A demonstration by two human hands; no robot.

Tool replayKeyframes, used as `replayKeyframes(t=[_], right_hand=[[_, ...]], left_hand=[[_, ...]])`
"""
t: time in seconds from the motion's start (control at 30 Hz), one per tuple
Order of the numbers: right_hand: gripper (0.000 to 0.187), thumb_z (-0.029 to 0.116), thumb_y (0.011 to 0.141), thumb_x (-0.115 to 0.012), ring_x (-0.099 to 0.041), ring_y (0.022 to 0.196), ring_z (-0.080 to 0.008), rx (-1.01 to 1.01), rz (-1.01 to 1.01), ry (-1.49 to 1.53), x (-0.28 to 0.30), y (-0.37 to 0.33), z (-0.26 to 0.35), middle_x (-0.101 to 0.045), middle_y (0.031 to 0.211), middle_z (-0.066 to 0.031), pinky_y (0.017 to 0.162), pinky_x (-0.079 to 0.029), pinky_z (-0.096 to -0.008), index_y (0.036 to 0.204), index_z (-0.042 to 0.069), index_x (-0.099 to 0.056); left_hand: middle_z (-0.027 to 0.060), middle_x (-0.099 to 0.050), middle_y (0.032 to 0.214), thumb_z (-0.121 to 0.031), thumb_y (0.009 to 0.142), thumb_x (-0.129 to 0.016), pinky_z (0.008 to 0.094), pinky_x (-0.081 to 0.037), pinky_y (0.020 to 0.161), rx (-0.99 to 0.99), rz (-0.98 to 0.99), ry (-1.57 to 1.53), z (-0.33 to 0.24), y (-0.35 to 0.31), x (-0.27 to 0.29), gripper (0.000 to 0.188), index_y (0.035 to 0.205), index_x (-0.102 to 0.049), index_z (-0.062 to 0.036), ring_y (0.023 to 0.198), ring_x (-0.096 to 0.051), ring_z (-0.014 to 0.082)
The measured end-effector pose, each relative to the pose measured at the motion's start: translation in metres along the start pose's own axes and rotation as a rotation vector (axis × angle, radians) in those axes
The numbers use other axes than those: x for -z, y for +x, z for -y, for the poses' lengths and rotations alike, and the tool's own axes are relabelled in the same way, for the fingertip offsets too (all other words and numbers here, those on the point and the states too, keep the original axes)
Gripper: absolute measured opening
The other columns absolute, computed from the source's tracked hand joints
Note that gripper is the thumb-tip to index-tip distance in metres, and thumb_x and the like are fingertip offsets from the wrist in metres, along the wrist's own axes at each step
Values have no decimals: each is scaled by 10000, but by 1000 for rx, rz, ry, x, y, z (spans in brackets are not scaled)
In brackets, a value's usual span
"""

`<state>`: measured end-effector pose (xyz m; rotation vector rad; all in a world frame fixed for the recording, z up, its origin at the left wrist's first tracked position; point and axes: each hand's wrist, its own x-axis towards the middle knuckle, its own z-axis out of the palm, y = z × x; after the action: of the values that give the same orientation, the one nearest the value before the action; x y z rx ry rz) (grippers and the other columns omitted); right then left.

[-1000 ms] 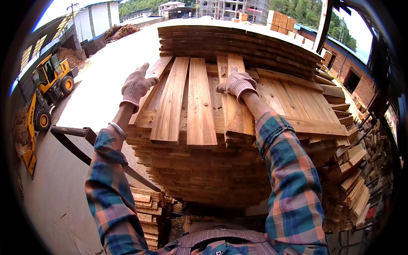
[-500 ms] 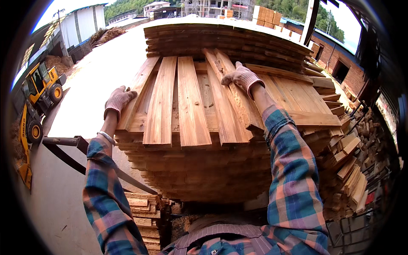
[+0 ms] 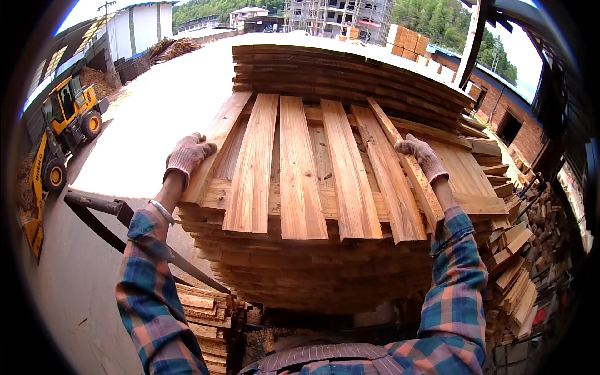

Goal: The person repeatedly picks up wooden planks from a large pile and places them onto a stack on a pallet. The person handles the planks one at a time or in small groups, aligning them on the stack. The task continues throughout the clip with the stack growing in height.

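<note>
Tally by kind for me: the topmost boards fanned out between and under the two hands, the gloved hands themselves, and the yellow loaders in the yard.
Fanned-out topmost boards, counting the tilted one by the right hand: 6
Gloved hands: 2
Yellow loader: 1
Total: 9

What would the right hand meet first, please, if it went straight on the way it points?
The right hand would most likely meet the board just left of it, which it seems to hold; depth is unclear.
</note>
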<state>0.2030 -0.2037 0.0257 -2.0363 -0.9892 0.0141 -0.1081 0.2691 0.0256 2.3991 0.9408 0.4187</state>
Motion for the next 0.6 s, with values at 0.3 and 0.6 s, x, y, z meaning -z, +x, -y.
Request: replayKeyframes(t=[0.3, 0.6], right_hand=[[233, 155, 878, -554, -608, 837, -132, 20, -157, 329, -91, -5, 68, -674, 906, -56, 824, -461, -256, 931, -30, -686], [230, 237, 887, -569, -654, 930, -248, -137, -162, 281, -147, 35, 103, -673, 1027, -148, 858, -486, -313, 956, 78, -720]], left_hand=[[177, -611, 1221, -426, 809, -674, 381, -445, 982, 54, 6, 113, 11, 2, 6, 614, 1277, -551, -47, 1133, -585, 290], [172, -653, 1128, -381, 858, -657, 360, -484, 917, 19, -27, 97, 7, -5, 7, 541, 1254, -558, -26, 959, -654, 244]])
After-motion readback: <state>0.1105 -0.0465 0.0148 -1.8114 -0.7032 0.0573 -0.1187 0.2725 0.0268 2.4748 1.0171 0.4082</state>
